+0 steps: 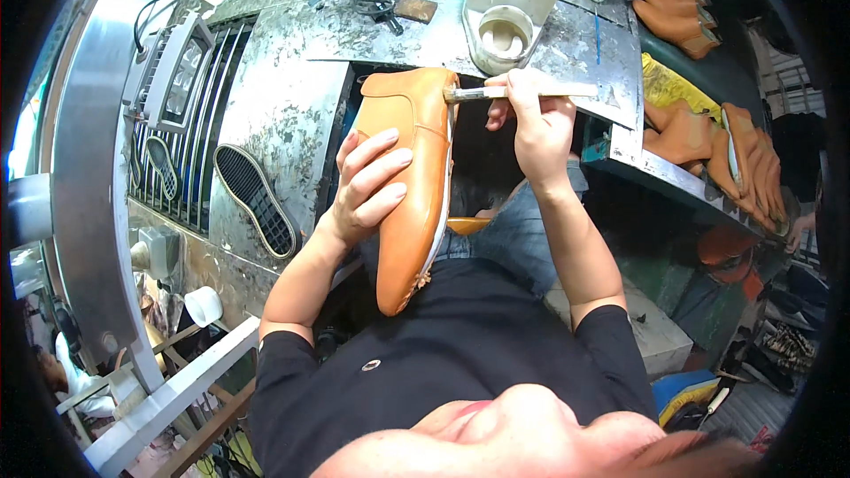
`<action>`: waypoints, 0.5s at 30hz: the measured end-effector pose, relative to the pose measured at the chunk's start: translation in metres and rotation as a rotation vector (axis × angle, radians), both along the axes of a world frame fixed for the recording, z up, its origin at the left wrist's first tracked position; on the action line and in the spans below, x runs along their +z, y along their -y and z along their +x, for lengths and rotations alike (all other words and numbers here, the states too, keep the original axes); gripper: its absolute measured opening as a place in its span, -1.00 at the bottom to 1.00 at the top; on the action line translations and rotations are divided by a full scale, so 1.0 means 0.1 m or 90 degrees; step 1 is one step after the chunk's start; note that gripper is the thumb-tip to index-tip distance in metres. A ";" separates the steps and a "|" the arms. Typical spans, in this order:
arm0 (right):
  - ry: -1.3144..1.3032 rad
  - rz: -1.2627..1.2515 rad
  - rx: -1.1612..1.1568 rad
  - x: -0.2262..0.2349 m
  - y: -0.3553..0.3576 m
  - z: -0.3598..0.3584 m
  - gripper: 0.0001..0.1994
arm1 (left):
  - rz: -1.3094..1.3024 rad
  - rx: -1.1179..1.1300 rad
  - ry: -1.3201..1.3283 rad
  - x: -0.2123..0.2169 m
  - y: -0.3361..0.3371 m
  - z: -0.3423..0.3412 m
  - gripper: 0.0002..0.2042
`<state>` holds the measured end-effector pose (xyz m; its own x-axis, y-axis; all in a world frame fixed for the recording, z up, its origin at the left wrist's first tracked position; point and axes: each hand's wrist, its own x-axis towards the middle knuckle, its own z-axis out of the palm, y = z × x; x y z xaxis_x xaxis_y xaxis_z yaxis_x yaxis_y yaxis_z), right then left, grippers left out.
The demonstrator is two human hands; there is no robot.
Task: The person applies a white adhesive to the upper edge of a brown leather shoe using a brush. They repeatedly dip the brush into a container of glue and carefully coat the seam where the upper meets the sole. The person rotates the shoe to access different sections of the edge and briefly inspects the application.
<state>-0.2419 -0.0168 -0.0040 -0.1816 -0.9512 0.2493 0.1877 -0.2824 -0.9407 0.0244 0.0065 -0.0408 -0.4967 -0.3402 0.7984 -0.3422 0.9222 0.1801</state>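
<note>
A tan leather shoe upper [400, 168] lies on its side in front of my chest, toe toward me. My left hand [376, 181] is wrapped over it, fingers spread across the leather. In my right hand [537, 119] is a brush [549, 89] with a pale handle, held in a pinch. Its bristle end touches the heel edge of the upper. A pale strip runs along the upper's lower edge, with ragged bits near the toe. On the bench to the left rests a black shoe sole [254, 199] with a light rim.
A white dispenser with a cup [505, 34] stands at the bench's back. Scissors [376, 4] lie left of it. A lamp [181, 71] sits over a metal grille [221, 97] with another sole [162, 165]. More tan uppers [686, 137] are piled at right.
</note>
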 end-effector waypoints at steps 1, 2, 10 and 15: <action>-0.015 -0.008 0.004 0.00 -0.01 0.00 -0.71 | 0.004 0.006 -0.006 0.00 -0.01 -0.01 -0.55; -0.016 -0.018 0.005 -0.01 -0.03 0.01 -0.71 | 0.008 0.012 -0.012 0.00 -0.02 -0.03 -0.54; -0.019 -0.033 0.016 -0.03 -0.18 0.09 -0.73 | 0.036 0.022 -0.010 0.05 -0.01 -0.02 -0.49; -0.020 -0.039 0.003 -0.03 -0.24 0.13 -0.72 | 0.035 0.019 -0.028 0.07 0.07 -0.05 -0.50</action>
<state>-0.2293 0.0077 -0.0072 -0.1679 -0.9352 0.3119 0.1599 -0.3380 -0.9274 0.0191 -0.0002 -0.0340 -0.4513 -0.3980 0.7987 -0.3597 0.9002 0.2453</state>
